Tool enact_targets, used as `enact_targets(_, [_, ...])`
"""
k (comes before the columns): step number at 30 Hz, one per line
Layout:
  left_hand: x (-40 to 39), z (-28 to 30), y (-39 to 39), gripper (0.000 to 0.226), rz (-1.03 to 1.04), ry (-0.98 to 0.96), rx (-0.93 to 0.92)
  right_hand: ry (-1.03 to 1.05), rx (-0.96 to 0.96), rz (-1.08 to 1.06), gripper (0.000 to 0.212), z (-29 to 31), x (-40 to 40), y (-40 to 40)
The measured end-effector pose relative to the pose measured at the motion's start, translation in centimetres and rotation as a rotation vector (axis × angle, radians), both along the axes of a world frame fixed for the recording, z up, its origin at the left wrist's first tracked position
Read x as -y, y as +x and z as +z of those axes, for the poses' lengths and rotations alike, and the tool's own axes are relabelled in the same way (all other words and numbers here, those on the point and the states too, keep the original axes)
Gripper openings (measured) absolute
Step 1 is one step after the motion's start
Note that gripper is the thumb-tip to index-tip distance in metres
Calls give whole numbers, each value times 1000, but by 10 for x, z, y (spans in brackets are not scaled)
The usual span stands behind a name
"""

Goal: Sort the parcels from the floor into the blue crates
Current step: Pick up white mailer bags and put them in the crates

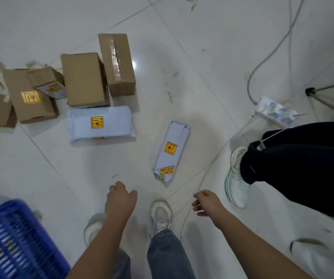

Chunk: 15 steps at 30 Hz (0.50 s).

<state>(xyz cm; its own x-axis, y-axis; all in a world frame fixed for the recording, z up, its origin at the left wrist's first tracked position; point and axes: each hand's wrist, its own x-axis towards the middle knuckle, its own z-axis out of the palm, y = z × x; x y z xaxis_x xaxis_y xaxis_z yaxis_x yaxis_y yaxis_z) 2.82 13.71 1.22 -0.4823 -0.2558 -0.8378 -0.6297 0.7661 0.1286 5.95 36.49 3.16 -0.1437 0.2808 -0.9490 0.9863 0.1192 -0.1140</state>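
Head view: grey plastic-wrapped parcel, oblong, yellow-labelled, lies on glossy tiled floor; left hand and right hand relaxed, empty.

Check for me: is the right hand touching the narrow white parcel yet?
Apart. The head view shows bare floor between the right hand and the narrow white parcel; the hand holds nothing.
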Motion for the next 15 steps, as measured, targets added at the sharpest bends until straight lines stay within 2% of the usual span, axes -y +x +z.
enact_targets(6, [-48, -49, -26, 54, -196, 169, 21, 19, -67, -61, 14, -57, -3, -20])
enact_targets(11, [-59, -115, -33, 66, -122, 253, 81, -35, -33, -27, 42, -120, 12, -29])
enact_targets(15, [-58, -170, -36, 76, -108, 294, 68, -12, -23, -60, 54, -172, 25, -39])
